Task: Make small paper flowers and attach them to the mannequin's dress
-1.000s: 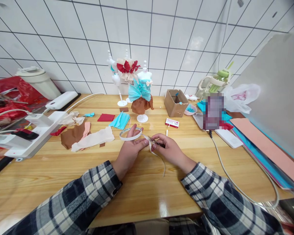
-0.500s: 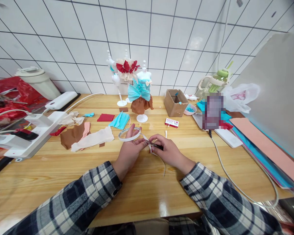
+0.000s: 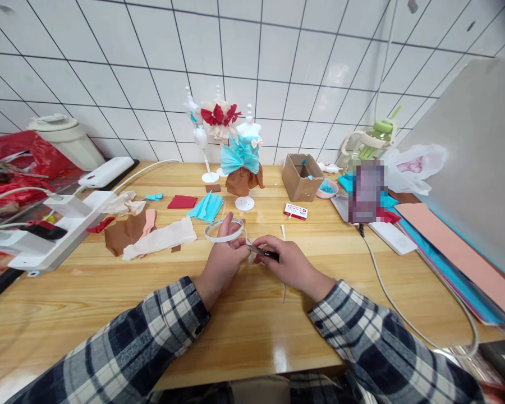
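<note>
My left hand is closed on a roll of white double-sided tape, its thumb passing up through the ring. A short free end of the tape hangs at the fingertips. My right hand grips a slim tool with a metal tip and black handle; its exact kind is hard to make out. The tool's tip meets the tape end at my left fingertips. A thin white strip shows above and below my right hand, its middle hidden.
Mini dress forms wearing crepe-paper outfits stand at the back. Paper pieces lie left, beside a power strip. A cardboard box, small red-and-white packet, phone with a cable, and stacked coloured sheets are right.
The tool's tip has shifted slightly left and down towards my left fingertips. The white strip near my right hand now hangs straighter. The tape roll has barely moved.
</note>
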### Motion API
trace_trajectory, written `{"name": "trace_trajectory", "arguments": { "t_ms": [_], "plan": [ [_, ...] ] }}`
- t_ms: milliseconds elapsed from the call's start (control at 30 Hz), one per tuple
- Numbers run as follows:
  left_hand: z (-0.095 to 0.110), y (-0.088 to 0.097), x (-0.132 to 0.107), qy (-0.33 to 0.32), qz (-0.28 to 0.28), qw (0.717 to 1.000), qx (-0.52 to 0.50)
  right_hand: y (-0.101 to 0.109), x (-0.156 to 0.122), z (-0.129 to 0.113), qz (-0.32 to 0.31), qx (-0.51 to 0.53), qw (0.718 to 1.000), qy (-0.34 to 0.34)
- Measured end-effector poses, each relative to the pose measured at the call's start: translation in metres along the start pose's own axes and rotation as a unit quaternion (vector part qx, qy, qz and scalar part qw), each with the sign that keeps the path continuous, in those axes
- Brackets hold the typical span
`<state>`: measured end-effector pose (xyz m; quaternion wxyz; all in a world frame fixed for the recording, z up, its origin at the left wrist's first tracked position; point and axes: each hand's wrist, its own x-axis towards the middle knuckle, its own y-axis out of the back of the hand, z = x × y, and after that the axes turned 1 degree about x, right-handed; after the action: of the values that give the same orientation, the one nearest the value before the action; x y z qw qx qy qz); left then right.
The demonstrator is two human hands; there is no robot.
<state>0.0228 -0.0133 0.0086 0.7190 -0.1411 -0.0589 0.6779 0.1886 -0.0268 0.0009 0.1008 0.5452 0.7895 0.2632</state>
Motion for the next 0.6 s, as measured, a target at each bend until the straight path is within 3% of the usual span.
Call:
{"name": "trace_trajectory", "arguments": {
  "t_ms": [333, 533, 600],
  "plan": [
    [-0.002, 0.001, 0.000, 0.027, -0.009, 0.999, -0.031, 0.005, -0.001, 0.002, 0.011, -0.046, 0.999, -0.011],
    [-0.001, 0.003, 0.002, 0.030, 0.012, 0.998, -0.052, 0.014, 0.003, 0.002, 0.128, -0.052, 0.990, 0.040],
    [-0.001, 0.005, 0.004, 0.017, 0.023, 0.998, -0.062, 0.017, 0.003, -0.001, 0.174, -0.057, 0.983, 0.026]
  ]
}}
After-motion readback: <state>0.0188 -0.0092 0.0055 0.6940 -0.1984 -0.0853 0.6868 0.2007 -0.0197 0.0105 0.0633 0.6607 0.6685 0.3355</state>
